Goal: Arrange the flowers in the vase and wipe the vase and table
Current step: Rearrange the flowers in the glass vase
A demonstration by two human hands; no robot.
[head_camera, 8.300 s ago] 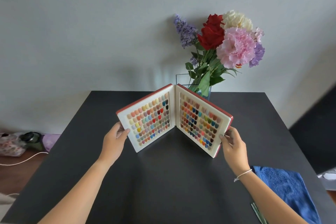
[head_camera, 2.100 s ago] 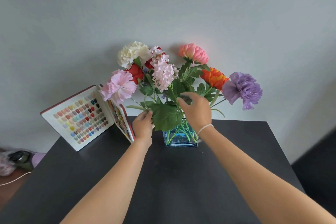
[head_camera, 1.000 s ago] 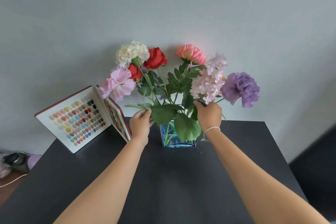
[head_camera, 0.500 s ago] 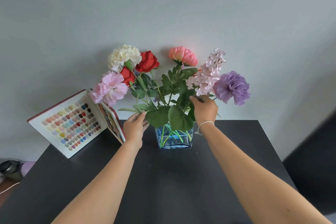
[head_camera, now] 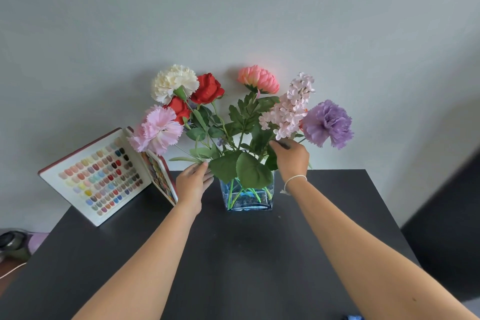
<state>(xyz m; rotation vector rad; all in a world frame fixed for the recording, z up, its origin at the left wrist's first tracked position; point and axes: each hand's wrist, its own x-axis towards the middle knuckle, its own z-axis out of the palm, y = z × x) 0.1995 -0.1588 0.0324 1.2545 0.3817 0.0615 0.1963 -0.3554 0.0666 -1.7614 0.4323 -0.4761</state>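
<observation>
A square clear-blue glass vase point(head_camera: 246, 196) stands near the far edge of the black table point(head_camera: 233, 254). It holds several flowers: a cream carnation point(head_camera: 174, 82), red roses point(head_camera: 207, 88), a pink carnation point(head_camera: 157, 131), a coral bloom point(head_camera: 258, 79), a pale pink lilac spray point(head_camera: 292, 109) and a purple carnation point(head_camera: 327, 123). My right hand point(head_camera: 292, 158) grips the lilac spray's stem above the vase rim. My left hand point(head_camera: 193, 180) sits left of the vase, fingers fairly straight, fingertips touching a long leaf.
An open nail-colour sample book point(head_camera: 104, 174) stands upright at the table's back left, close to my left hand. A grey wall rises right behind the vase. A scrap of blue cloth point(head_camera: 352, 317) peeks in at the bottom edge. Dark items lie on the floor at left.
The sample book went from the table centre to the back left. My right hand carried the lilac spray from the bunch's middle to its right side and holds it there.
</observation>
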